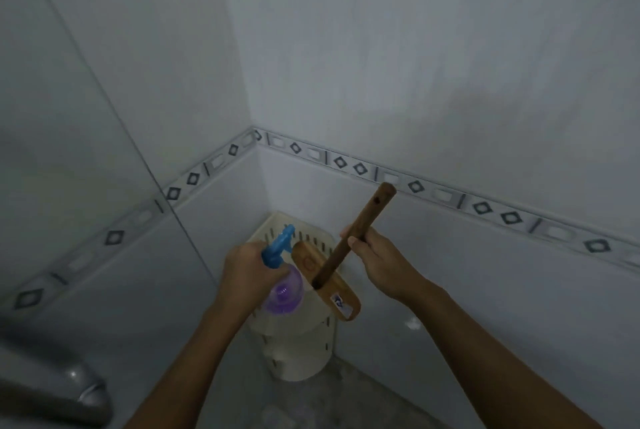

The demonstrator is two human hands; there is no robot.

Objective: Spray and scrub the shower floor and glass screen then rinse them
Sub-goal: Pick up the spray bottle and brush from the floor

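Spray bottle (285, 286), which I judge light, rigid and possibly slick, hangs over the corner basket (298, 352); my left hand (244, 269) grips its neck. My right hand (377, 255) wraps the stiff wooden brush (363, 221) handle.

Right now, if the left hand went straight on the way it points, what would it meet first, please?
Probably the basket, just past the spray bottle that the left hand holds; the brush lies close beside, and depth is unclear.
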